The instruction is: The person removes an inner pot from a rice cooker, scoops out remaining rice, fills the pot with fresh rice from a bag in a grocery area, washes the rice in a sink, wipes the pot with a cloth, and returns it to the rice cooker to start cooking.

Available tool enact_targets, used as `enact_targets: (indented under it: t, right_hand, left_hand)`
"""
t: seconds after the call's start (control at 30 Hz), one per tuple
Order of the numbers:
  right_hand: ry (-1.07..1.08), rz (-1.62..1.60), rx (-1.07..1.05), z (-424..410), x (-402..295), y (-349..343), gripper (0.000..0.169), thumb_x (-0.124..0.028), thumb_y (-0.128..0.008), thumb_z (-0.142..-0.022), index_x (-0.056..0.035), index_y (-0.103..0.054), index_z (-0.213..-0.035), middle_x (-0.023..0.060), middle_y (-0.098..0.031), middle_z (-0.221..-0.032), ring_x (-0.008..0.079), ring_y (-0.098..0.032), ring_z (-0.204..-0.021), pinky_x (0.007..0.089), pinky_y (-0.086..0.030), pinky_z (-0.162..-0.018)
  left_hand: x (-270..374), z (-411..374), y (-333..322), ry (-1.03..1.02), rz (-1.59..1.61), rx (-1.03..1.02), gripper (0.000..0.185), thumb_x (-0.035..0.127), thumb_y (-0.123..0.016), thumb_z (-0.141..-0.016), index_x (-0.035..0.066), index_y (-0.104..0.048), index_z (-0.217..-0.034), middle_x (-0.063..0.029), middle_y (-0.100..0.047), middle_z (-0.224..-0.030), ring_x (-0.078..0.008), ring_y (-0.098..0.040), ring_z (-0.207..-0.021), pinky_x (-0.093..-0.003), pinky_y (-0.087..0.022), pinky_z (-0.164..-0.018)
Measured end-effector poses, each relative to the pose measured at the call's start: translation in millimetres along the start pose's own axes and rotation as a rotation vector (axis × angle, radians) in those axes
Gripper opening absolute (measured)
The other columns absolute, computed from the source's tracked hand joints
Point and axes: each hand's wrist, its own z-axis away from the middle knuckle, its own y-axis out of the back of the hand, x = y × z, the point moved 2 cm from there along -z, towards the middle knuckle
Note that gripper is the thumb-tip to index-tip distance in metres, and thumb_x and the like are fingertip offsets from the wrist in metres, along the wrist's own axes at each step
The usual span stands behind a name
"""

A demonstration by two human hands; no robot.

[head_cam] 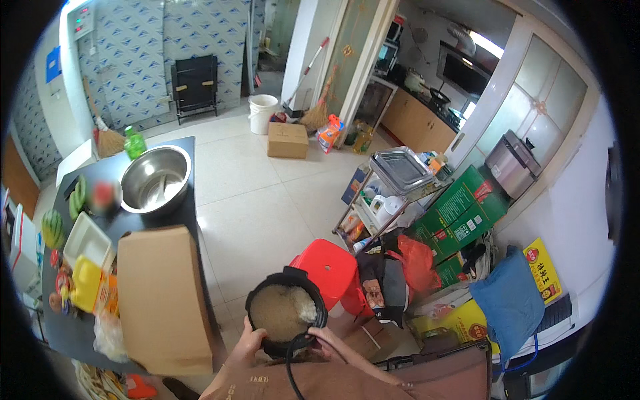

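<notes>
Both of my hands hold a round black pot (284, 312) low in front of me. My left hand (250, 339) grips its left side, the thumb over the rim. My right hand (327, 342) is at its lower right side, where a black cord or tube (289, 367) runs down over my brown apron. Inside the pot is a cloudy brownish liquid (275, 310) with a whitish patch at the right. Just beyond the pot stands a red plastic stool (330, 270). My fingertips under the pot are partly hidden.
At the left, a dark table (85, 330) bears a cardboard box (160, 300), a steel basin (155, 175), a white tray (90, 240) and a yellow jug (86, 285). A metal cart (362, 212) and green cartons (460, 220) stand at the right.
</notes>
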Motion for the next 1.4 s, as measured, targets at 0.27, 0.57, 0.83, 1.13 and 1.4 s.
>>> enact_targets:
  t: [0.27, 0.57, 0.83, 1.13, 1.4]
  right_hand:
    - [0.000, 0.038, -0.015, -137.7, -170.8, 6.7, 0.014, -0.013, -0.058, -0.074, -0.0052, -0.059, -0.085, 0.0062, -0.057, -0.070, 0.0183, -0.056, -0.060, 0.0314, -0.045, -0.050]
    - [0.042, -0.119, 0.005, -351.7, -374.4, -0.3, 0.013, -0.013, -0.058, -0.073, -0.0057, -0.060, -0.085, 0.0059, -0.057, -0.070, 0.0179, -0.056, -0.059, 0.0312, -0.045, -0.050]
    - [0.223, -0.436, 0.171, -423.4, -556.4, 47.5, 0.013, -0.013, -0.060, -0.070, -0.0053, -0.062, -0.081, 0.0057, -0.059, -0.071, 0.0164, -0.054, -0.056, 0.0290, -0.043, -0.050]
    - [0.267, -0.525, 0.372, -516.3, -749.1, 194.3, 0.017, -0.014, -0.056, -0.070, 0.0007, -0.059, -0.078, 0.0094, -0.055, -0.060, 0.0190, -0.053, -0.047, 0.0312, -0.043, -0.043]
    - [0.218, -0.615, 0.359, -613.4, -936.7, 310.6, 0.008, -0.009, -0.054, -0.073, -0.0045, -0.058, -0.069, 0.0041, -0.053, -0.061, 0.0161, -0.051, -0.054, 0.0313, -0.039, -0.049]
  left_hand:
    - [126.5, -175.4, -25.1, 0.037, 0.045, 0.080, 0.071, -0.003, -0.052, -0.068, 0.014, -0.028, -0.134, -0.0103, -0.049, -0.106, -0.0212, -0.051, -0.090, -0.0322, -0.046, -0.071]
    - [286.5, -436.4, -45.4, 0.012, -0.286, -0.022, 0.040, 0.012, -0.055, -0.076, 0.007, -0.049, -0.115, -0.0068, -0.058, -0.089, -0.0170, -0.054, -0.074, -0.0288, -0.043, -0.058]
    - [442.8, -641.0, -150.6, 0.220, -0.330, -0.218, 0.066, -0.003, -0.054, -0.070, 0.011, -0.030, -0.130, -0.0119, -0.053, -0.096, -0.0203, -0.056, -0.073, -0.0303, -0.047, -0.057]
    - [537.2, -865.8, -341.6, 0.231, -0.475, -0.401, 0.033, 0.001, -0.056, -0.072, -0.001, -0.052, -0.104, -0.0082, -0.058, -0.086, -0.0178, -0.058, -0.074, -0.0304, -0.050, -0.060]
    - [639.5, -1046.5, -481.2, 0.214, -0.586, -0.409, 0.025, 0.003, -0.057, -0.073, 0.001, -0.055, -0.098, -0.0093, -0.062, -0.086, -0.0198, -0.062, -0.077, -0.0313, -0.052, -0.064]
